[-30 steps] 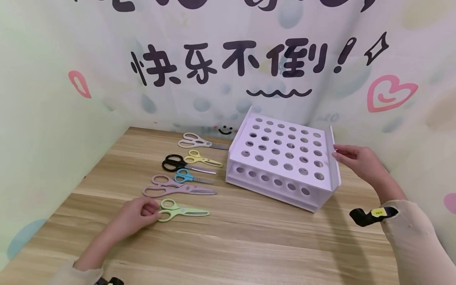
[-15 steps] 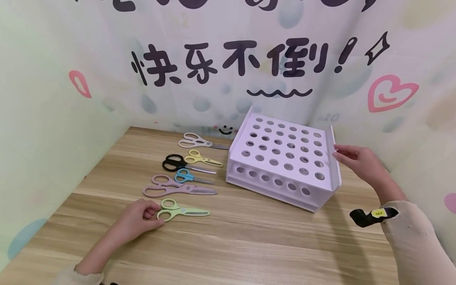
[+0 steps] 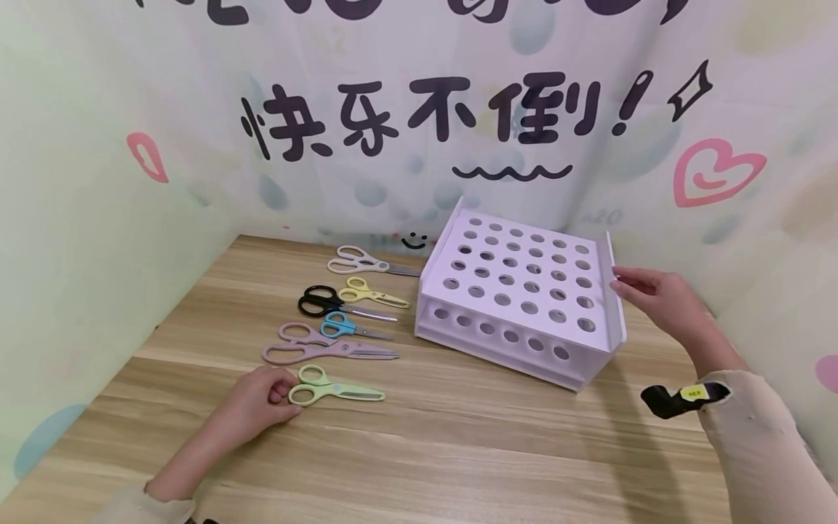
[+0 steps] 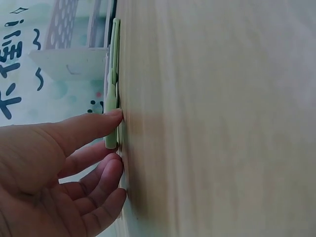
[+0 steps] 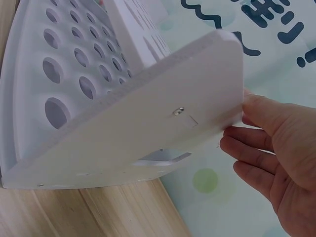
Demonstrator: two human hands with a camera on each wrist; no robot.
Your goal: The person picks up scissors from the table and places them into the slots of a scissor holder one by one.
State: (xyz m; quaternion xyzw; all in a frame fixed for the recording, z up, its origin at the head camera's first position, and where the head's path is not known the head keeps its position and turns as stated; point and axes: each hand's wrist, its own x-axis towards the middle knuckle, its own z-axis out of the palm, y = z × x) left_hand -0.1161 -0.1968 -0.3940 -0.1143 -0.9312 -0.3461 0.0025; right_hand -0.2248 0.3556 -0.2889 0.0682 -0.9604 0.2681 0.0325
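– So, what's diff on the L side?

– Vs ~1 s ago, left hand (image 3: 252, 407) sits a touch fwd. Thumb tip is now by the near edge of the lower loop on the pale-green, two-loop, plastic-handled scissors (image 3: 337, 390). Scissors' pos ≈ same: level, at wood-grain table (image 3: 458, 451) height, blades to the person's R. Fully down or a hair up, can't tell.

– Holding?

– Looks so: narrow, thumb + idx either side of the handle end in the L wrist view. How firm, can't tell.

– R side?

– No chg. Right hand (image 3: 657, 295) also narrow, at the edge of the flat white side panel (image 5: 197, 84) of the white, boxy, plastic-looking rack w/ round holes (image 3: 519, 284). Reads as a light pinch; tips partly hidden.

– Meaning?

– My read: L has control of the scissors' placement, R just steadies the rack, so only L is making progress.

– Neighbors?

– Larger dusty-pink, plastic-handled scissors (image 3: 335, 346) just beyond, pointing the same way. White-handled, metal-bladed scissors (image 3: 381, 266) farthest back, tip by the rack; contact unclear.
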